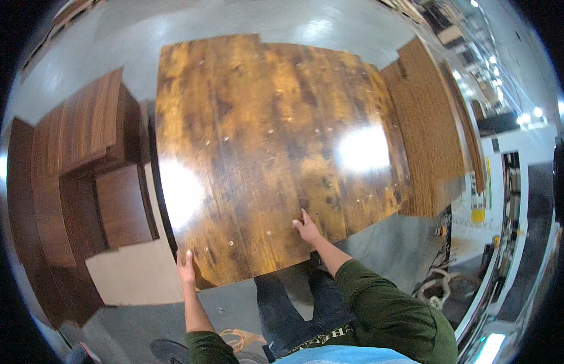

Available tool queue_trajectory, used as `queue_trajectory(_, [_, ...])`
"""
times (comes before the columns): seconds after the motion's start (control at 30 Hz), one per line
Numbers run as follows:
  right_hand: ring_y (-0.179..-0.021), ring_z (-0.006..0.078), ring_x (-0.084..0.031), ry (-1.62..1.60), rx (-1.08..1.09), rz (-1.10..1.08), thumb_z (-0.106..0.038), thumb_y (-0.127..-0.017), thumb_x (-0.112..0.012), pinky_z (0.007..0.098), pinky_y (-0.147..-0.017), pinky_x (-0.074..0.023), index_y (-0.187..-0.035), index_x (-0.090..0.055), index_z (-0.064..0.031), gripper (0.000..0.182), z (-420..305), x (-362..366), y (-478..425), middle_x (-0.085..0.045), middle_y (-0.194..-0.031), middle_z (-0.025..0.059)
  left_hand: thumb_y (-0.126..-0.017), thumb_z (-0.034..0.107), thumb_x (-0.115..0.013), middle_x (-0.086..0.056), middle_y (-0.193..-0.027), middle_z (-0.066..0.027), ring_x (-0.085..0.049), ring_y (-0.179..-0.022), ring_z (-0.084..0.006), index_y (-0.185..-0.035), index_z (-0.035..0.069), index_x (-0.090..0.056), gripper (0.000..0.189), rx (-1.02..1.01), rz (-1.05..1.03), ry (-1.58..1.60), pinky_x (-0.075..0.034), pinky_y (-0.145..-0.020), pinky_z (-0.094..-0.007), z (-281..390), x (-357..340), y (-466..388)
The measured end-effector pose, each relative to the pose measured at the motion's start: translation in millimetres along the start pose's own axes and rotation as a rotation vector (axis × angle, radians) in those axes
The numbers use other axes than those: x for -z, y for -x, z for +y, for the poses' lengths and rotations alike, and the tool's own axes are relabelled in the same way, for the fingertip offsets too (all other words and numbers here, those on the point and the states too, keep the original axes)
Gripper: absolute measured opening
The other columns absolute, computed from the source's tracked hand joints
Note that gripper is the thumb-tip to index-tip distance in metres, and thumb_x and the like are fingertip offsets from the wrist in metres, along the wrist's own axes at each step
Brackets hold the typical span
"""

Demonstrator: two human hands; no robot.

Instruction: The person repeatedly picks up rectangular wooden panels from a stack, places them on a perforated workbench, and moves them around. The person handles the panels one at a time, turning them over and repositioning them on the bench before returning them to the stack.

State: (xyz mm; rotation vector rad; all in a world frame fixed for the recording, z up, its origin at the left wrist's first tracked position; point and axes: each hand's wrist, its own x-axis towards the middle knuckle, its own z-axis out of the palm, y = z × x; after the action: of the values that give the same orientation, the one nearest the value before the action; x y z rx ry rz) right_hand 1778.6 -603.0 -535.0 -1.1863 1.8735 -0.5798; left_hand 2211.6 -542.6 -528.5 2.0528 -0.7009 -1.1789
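Note:
Several wood-grain laminated panels, mottled yellow and brown with small drilled holes, lie side by side before me. My left hand is at the near left corner of the leftmost panel, thumb on top and the other fingers hidden at its edge. Resting on the panels' surface near the front edge, my right hand has its thumb and index finger spread. Whether it grips anything cannot be told. Bright glare covers two patches of the surface.
Dark brown panels stand in stacks on the left, beside a pale board. More brown panels are stacked on the right. A machine with a white frame runs along the right side. An orange coil lies near my feet.

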Motion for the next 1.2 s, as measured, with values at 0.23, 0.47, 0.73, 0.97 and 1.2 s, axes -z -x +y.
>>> queue_trajectory(0.23, [-0.083,0.0271,-0.061,0.041,0.121,-0.086,-0.025,-0.080,-0.066,0.0384,-0.074,-0.0476,-0.090,-0.060,-0.0055,0.023,-25.6,93.1,70.8,-0.064,-0.085,0.0100,-0.092,0.042,-0.053,-0.039,-0.140,-0.0202,-0.038,-0.129,-0.0308,-0.134,-0.006,-0.042,0.065,0.058,-0.092,-0.306,-0.029,-0.108,-0.0413,-35.2,-37.0,115.8])
queue_trajectory(0.47, [-0.077,0.0212,-0.066,-0.059,-0.064,0.034,-0.024,-0.078,-0.065,0.0340,-0.071,-0.0512,-0.089,-0.065,-0.0084,0.019,143.5,297.4,262.5,-0.068,-0.084,0.0052,-0.089,0.039,-0.057,-0.043,-0.135,-0.0218,-0.040,-0.126,-0.0327,-0.131,-0.006,-0.045,0.062,-0.327,-0.560,-0.477,-0.031,-0.106,-0.0414,90.5,-232.4,302.8])
queue_trajectory(0.73, [-0.069,0.0152,-0.065,-0.799,-0.546,0.635,-0.020,-0.086,-0.064,0.0322,-0.059,-0.0530,-0.111,-0.064,-0.0053,0.029,190.2,463.4,502.0,-0.070,-0.093,0.0066,-0.086,0.036,-0.061,-0.047,-0.130,-0.0238,-0.044,-0.123,-0.0349,-0.127,-0.005,-0.049,0.059,-0.775,-0.944,-0.721,-0.033,-0.104,-0.0415,194.6,-393.6,463.4])
queue_trajectory(0.97, [-0.063,0.0119,-0.063,-0.979,-0.550,1.119,-0.026,-0.091,-0.060,0.0272,-0.058,-0.0507,-0.106,-0.065,-0.0025,0.028,260.2,504.6,593.2,-0.067,-0.079,0.0065,-0.076,0.031,-0.070,-0.061,-0.111,-0.0236,-0.059,-0.103,-0.0349,-0.120,-0.004,-0.057,0.057,-1.094,-0.877,-0.778,-0.047,-0.088,-0.0444,139.5,-555.9,470.6])
queue_trajectory(1.2, [-0.069,0.0131,-0.064,-0.590,-0.325,1.526,-0.016,-0.089,-0.061,0.0265,-0.066,-0.0525,-0.100,-0.065,0.0015,0.022,337.4,652.9,650.4,-0.067,-0.082,0.0078,-0.082,0.034,-0.066,-0.063,-0.113,-0.0177,-0.063,-0.096,-0.0306,-0.123,0.004,-0.058,0.052,-0.556,-0.963,-1.371,-0.051,-0.077,-0.0439,106.0,-592.7,562.0])
